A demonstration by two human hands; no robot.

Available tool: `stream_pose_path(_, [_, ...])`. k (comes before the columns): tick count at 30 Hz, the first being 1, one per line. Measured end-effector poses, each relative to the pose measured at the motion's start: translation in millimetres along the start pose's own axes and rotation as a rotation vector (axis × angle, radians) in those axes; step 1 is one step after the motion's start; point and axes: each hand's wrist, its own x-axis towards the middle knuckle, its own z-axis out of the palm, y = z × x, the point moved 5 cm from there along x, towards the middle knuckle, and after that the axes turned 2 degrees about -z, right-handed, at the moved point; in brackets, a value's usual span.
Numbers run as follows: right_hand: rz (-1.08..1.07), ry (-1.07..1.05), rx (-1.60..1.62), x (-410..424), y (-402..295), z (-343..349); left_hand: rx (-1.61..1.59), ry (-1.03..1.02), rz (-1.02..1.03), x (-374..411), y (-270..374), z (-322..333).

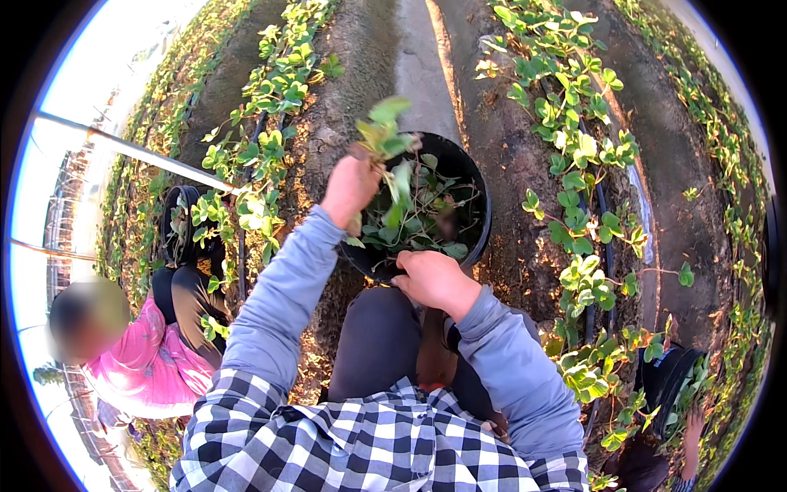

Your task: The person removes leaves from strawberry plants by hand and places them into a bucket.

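Note:
My left hand (351,189) grips a small bunch of leafy strawberry cuttings (384,132) above the left side of a black plastic bucket (478,184). The bunch is blurred, and some of its leaves hang over the opening. Inside the bucket lie more cut strawberry leaves and stems (424,212). At the near rim, my right hand (438,281) has its fingers curled over the edge, hiding part of it. The bucket stands in front of my knees, between two planted rows.
Strawberry plants line the left bed (270,147) and right bed (575,184), with black drip hoses (605,246). A person in pink (147,363) is at left by another black bucket (178,221). At lower right, another person's hand (693,427) is beside a leaf-filled bucket (667,381).

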Motion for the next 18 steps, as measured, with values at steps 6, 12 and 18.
stream_pose_path(6, [0.051,-0.039,0.050,-6,9,-4,-0.201,-0.382,0.067,-39,2,49])
stream_pose_path(12, [0.037,-0.020,0.098,-6,12,-8,-0.641,0.009,-0.243,-106,-56,13])
stream_pose_path(18, [0.023,-0.001,0.102,-10,10,-5,-0.944,0.539,-0.895,-173,-165,8])
